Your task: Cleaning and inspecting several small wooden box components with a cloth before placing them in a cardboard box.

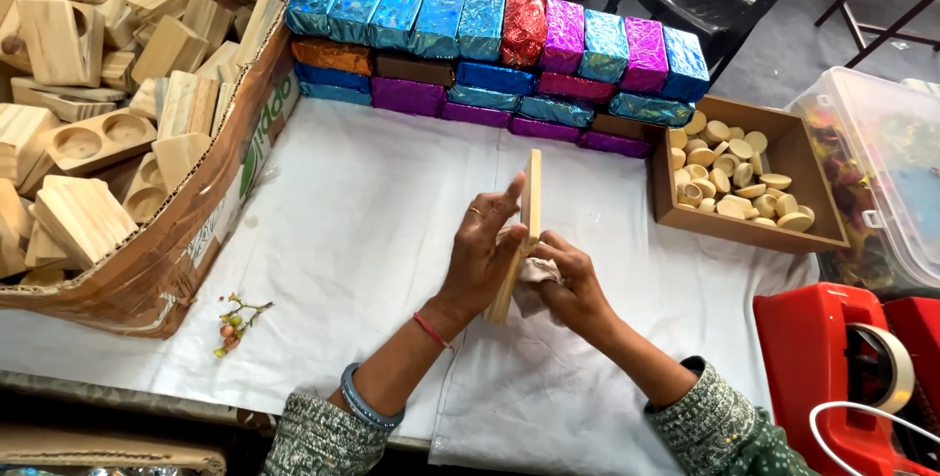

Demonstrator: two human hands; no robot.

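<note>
My left hand [482, 251] holds the flat pale wooden board [521, 231] upright; my right hand [573, 285] presses a small beige cloth [534, 272] against it, wiping; next, the other face.

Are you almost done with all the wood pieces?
Not nearly. Wrapped shiny blocks are stacked at the back. The left hand holds one flat wooden piece upright while the right hand presses a cloth on it. A cardboard box of bare wooden pieces waits.

Matt pale wood board [530, 204], soft cloth [535, 273]
</note>
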